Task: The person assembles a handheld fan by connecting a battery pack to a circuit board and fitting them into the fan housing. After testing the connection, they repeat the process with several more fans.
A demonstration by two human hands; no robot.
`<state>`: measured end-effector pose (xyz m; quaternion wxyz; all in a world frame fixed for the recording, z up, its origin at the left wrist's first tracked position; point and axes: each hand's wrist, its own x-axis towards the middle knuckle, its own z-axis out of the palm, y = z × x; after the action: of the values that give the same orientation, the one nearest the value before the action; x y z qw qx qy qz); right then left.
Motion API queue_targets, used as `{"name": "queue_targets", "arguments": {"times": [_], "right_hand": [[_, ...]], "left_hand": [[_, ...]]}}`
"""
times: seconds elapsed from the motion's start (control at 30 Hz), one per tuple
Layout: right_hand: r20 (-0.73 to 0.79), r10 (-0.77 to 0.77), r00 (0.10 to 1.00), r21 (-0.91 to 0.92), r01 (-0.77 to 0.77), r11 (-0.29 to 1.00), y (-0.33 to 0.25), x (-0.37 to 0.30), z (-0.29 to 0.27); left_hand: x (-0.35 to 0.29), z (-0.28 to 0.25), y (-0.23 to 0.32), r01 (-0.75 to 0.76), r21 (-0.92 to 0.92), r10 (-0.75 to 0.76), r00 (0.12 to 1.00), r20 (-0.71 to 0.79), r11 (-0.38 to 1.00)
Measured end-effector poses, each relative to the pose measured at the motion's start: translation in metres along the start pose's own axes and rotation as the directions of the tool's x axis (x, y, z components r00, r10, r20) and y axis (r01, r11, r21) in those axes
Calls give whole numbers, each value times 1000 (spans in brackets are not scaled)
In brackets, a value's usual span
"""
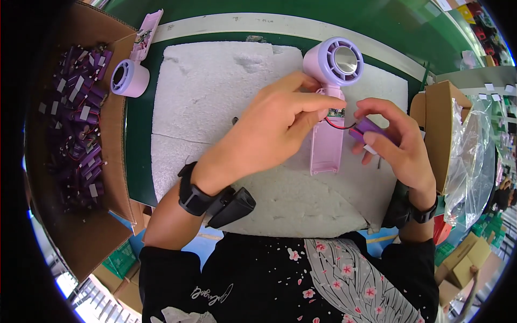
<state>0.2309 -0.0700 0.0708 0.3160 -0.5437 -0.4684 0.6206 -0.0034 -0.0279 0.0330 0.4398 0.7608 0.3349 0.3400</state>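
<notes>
A pink and lilac handheld fan [333, 62] lies with its round head away from me and its open handle shell [326, 146] toward me. At the neck shows a small green circuit board [337, 113]. My left hand [274, 118] reaches over from the left, thumb and fingers closed together at the board; whatever they pinch is hidden. My right hand [405, 141] holds a purple cylindrical battery [368, 130] with a white tag, just right of the shell. Red and black wires [338, 127] run from the battery to beside my left thumb.
The fan lies on a worn white foam board [202, 107] on a green table. At left, a cardboard box [116, 129] holds several purple batteries [81, 134]. Another opened fan [131, 78] stands by that box. A carton [437, 121] with clear plastic is at right.
</notes>
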Motion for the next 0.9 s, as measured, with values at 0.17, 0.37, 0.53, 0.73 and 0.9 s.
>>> {"name": "queue_targets", "arguments": {"times": [0.17, 0.37, 0.53, 0.73, 0.9], "right_hand": [[-147, 99, 984, -269, -136, 953, -10, -3, 1], [-113, -401, 909, -797, 158, 583, -3, -4, 0], [175, -611, 772, -869, 413, 273, 1, -7, -7], [168, -572, 802, -876, 389, 287, 1, -19, 5], [180, -589, 788, -909, 362, 207, 5, -18, 11]], "left_hand": [[1, -2, 2, 92, -65, -88, 995, 53, 994], [5, 3, 6, 213, -132, -209, 977, 41, 968], [1, 9, 10, 212, -108, -217, 975, -39, 971], [-2, 17, 8, 183, -126, -194, 978, -77, 975], [-3, 22, 7, 202, -146, -218, 970, -106, 968]]}}
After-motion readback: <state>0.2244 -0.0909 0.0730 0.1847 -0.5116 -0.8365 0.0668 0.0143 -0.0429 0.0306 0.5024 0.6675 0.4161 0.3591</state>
